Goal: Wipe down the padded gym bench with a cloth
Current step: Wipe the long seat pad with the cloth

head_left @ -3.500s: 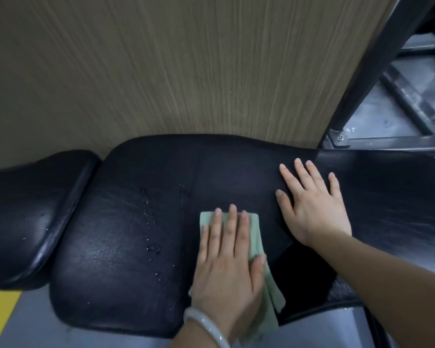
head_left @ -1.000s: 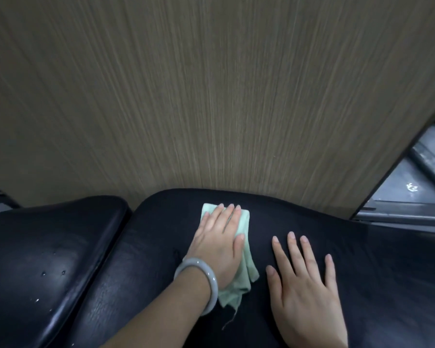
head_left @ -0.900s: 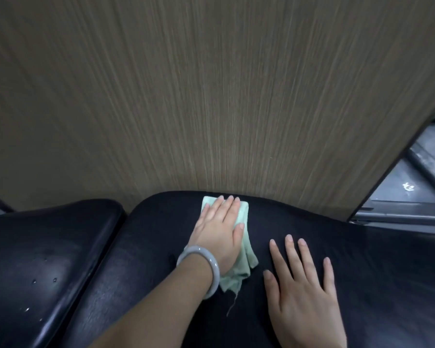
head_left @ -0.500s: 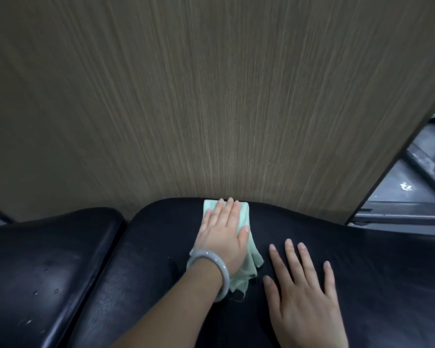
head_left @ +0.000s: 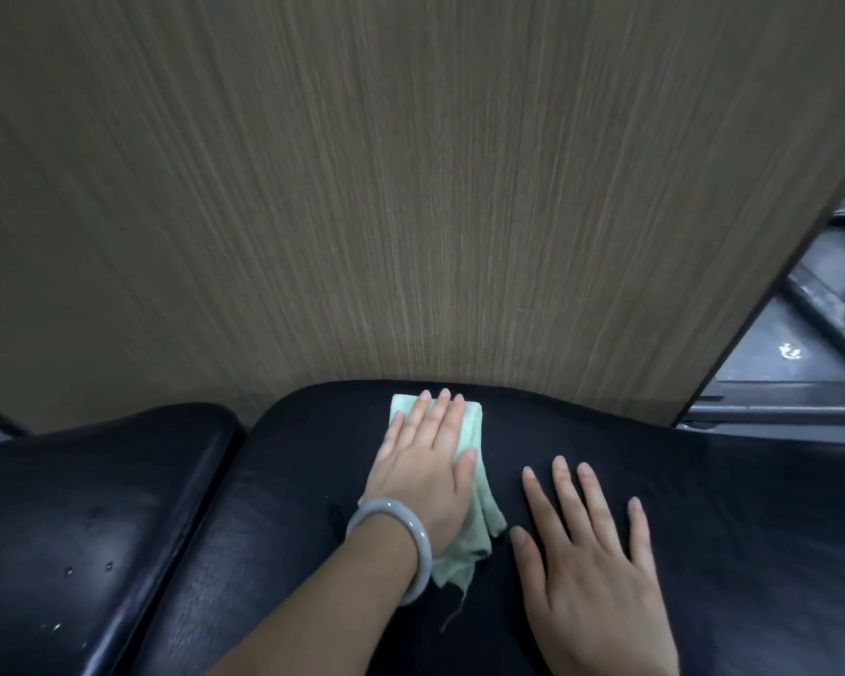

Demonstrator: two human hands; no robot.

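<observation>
Left hand (head_left: 423, 473) has its fingers (head_left: 442, 414) flat on the limp, thin cloth (head_left: 474, 519) at the bench (head_left: 703, 505) pad's far edge, right hand (head_left: 591, 573) spread empty beside it; I'd keep palming its middle, since it'd probably bunch.

A wood-grain wall panel (head_left: 411, 187) is standing directly behind the padding, while dark metal frame bars (head_left: 776, 414) are lying on a grey floor (head_left: 771, 353) at the right.
</observation>
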